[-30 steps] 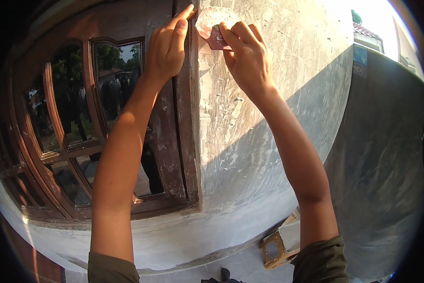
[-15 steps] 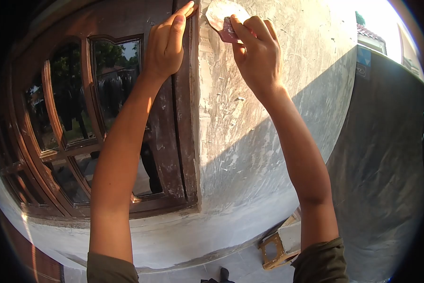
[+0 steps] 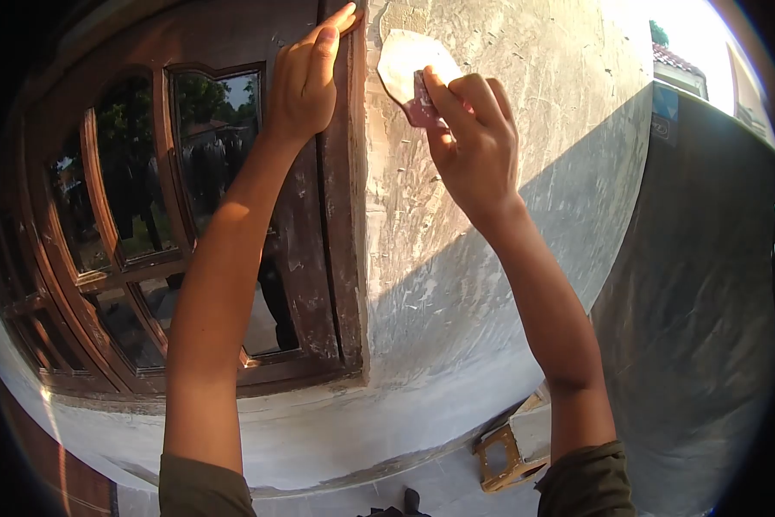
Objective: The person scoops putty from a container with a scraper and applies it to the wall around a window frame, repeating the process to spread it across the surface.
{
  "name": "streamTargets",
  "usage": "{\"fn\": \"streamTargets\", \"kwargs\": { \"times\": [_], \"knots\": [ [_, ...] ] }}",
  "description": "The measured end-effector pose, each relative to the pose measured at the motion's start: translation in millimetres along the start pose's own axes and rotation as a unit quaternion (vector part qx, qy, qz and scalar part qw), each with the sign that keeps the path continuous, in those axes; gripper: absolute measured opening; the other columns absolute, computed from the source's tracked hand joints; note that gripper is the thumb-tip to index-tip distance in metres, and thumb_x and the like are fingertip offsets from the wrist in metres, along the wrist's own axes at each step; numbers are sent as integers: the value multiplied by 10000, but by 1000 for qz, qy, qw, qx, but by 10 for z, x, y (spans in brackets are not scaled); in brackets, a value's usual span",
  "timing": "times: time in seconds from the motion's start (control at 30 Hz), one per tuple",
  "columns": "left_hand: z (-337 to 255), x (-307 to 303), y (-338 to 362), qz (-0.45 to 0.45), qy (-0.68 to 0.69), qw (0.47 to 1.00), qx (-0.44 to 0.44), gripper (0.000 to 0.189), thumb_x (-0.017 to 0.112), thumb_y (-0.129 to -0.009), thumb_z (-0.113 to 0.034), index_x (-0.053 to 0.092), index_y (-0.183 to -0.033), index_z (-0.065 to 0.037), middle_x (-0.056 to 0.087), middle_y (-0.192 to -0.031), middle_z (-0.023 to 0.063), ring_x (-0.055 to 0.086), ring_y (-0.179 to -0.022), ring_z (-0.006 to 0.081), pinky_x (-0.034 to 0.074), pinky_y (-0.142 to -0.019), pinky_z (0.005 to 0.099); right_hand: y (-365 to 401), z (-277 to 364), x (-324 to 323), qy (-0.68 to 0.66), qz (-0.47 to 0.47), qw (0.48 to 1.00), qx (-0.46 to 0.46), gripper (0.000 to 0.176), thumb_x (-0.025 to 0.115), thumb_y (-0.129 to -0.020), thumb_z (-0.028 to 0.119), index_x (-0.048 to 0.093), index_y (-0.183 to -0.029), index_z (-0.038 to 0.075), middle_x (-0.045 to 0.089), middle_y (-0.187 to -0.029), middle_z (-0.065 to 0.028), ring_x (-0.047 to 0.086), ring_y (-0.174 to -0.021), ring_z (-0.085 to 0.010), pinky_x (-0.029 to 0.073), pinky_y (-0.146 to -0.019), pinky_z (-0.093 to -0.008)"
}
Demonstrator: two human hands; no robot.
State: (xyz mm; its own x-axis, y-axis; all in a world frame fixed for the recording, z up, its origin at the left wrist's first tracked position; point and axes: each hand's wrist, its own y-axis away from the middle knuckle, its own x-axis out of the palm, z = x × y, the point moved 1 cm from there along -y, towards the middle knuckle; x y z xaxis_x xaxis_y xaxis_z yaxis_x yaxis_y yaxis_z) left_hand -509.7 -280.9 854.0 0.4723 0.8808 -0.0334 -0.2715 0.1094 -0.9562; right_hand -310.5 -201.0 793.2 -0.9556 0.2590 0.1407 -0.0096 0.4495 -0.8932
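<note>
Head view: a scraper (image 3: pixel 415 60) is pinched in the right hand (image 3: pixel 482 155), forefinger laid over its grip and thumb tucked below. It's held up against the rough, patchy wall (image 3: pixel 551 112), a bit right of the wooden frame (image 3: pixel 349 276); whether the whole edge is touching can't really be told. The blade's pretty much washed out by sun, with a reddish part at its lower end.

The left hand (image 3: pixel 306 90) is stretched up along the frame, fingers out and kept close together, tips resting near the edge where wood meets wall. Its palm is mostly hidden.

To the left, trees are mirrored in the window glass (image 3: pixel 219 116). The wall is split by a slanted shadow, sunny above and grey below. Down low, a stool-like thing (image 3: pixel 500 457) is parked on the floor (image 3: pixel 446 482), partly blocked by the right arm. A dark grey sheet (image 3: pixel 681 327) is seen at far right.
</note>
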Motion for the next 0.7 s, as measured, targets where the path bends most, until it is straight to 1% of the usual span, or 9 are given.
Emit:
{"fn": "streamTargets", "kwargs": {
  "times": [0.07,0.1,0.2,0.27,0.3,0.43,0.5,0.6,0.7],
  "knots": [
    [-7,18,0,-5,9,1000,17,554,265,-1075,-269,574,-1316,122,618,-1319,297,589,-1267,391,422,-1099,421,-263,-183,139,58,-24,998,-26,443,757,-684,-12,701,-1113,82,550,-939,-26,570,-897,-217,575,-664,-354],
    [-43,34,-1,-17,35,999,-16,555,262,-1075,-269,580,-1309,122,633,-1298,294,605,-1248,384,434,-1086,419,-320,-222,196,58,-25,998,-26,443,757,-684,-12,701,-1113,82,550,-939,-26,570,-897,-217,575,-664,-354],
    [-65,23,-23,-27,66,996,-46,561,255,-1077,-271,584,-1305,122,647,-1277,290,621,-1230,374,445,-1077,415,-315,-189,314,63,31,996,-48,299,678,-800,44,687,-1099,68,555,-972,-38,585,-930,-223,576,-696,-348],
    [-31,12,-28,-22,74,996,-43,567,246,-1081,-275,579,-1311,122,648,-1275,289,621,-1232,366,441,-1084,408,-129,-33,247,50,65,996,-42,324,683,-797,52,678,-1121,54,555,-972,-33,584,-930,-222,577,-699,-347],
    [-6,1,-26,-20,77,996,-42,570,241,-1083,-277,577,-1314,121,648,-1275,288,621,-1234,362,439,-1088,404,8,27,221,30,101,994,-17,566,754,-683,-24,669,-1237,52,572,-1009,-48,573,-926,-247,551,-779,-368],
    [62,-11,-15,-6,94,995,-39,582,223,-1090,-285,568,-1327,120,649,-1272,287,621,-1240,347,432,-1102,391,394,251,28,-21,117,993,16,592,739,-649,-63,681,-1228,52,563,-982,-49,571,-885,-250,550,-728,-372],
    [70,-2,-23,-5,98,995,-37,586,218,-1092,-287,566,-1330,120,650,-1271,286,621,-1241,343,430,-1105,387,386,270,-67,-16,79,997,-6,509,763,-666,-3,689,-1165,63,538,-949,-27,578,-905,-209,573,-666,-342],
    [2,8,-22,3,118,992,-37,596,214,-1094,-291,565,-1321,134,646,-1262,301,620,-1239,356,433,-1105,392,1,5,18,25,16,999,-21,491,768,-671,-31,693,-1146,66,539,-950,-33,565,-871,-221,563,-663,-351],
    [-34,-20,-35,-20,14,1000,-13,567,251,-1078,-275,595,-1291,123,672,-1236,283,649,-1186,356,466,-1048,407,-263,-190,200,55,-13,998,-25,401,722,-723,-15,679,-1117,49,558,-979,-40,575,-916,-250,566,-695,-379]
  ]
}}
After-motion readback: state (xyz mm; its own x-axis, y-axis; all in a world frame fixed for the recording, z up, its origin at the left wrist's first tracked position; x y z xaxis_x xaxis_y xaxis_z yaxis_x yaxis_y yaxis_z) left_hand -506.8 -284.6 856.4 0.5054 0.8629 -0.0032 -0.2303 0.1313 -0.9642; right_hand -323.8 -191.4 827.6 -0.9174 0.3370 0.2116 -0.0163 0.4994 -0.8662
